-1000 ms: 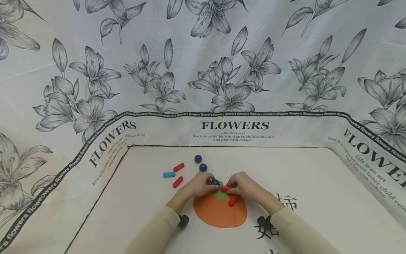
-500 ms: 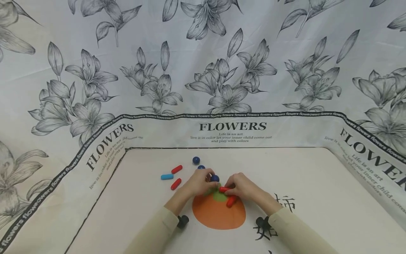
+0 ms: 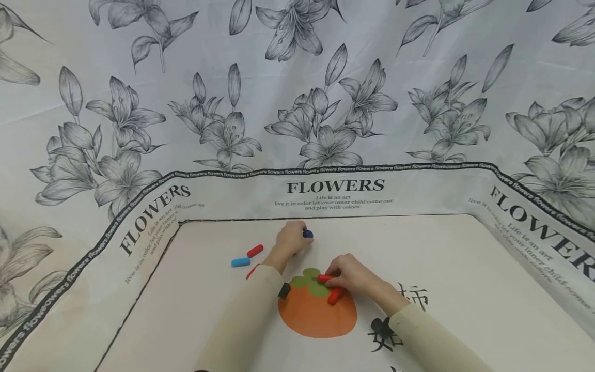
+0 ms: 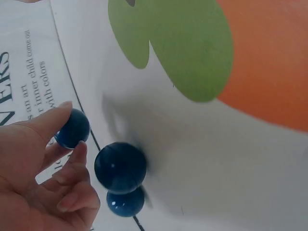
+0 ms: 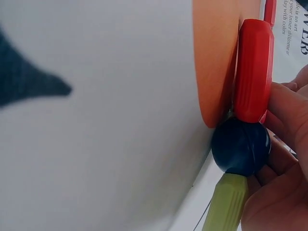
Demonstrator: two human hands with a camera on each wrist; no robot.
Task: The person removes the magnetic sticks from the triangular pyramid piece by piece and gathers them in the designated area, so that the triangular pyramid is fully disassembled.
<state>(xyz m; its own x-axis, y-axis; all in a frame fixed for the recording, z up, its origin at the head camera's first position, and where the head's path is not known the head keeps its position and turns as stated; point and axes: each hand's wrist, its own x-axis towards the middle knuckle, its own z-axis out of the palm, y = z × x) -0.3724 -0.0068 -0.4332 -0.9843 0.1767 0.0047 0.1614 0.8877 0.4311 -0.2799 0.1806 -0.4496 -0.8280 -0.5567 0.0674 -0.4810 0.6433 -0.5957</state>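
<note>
My left hand [image 3: 290,239] pinches a blue ball [image 4: 74,129] between thumb and fingertips near the far edge of the table. Two more blue balls, a nearer one [image 4: 120,167] and a further one [image 4: 125,201], lie beside it in the left wrist view; the hand hides them in the head view. My right hand [image 3: 350,274] grips joined toy pieces over the printed orange fruit. A ridged red rod [image 5: 254,72], a blue ball [image 5: 241,146] and a yellow-green rod [image 5: 226,202] meet end to end there. Two red rods show at that hand in the head view.
Left of the hands lie a blue rod [image 3: 240,262] and a red rod [image 3: 255,251]. Another red rod [image 3: 253,271] is partly covered by the left sleeve. The orange fruit print [image 3: 316,315] is on the tabletop, and a flowered cloth [image 3: 325,103] rises behind.
My left hand has moved away from the right hand toward the far edge, with a blue ball in its fingers. The right hand stays nearly in place, holding its rods.
</note>
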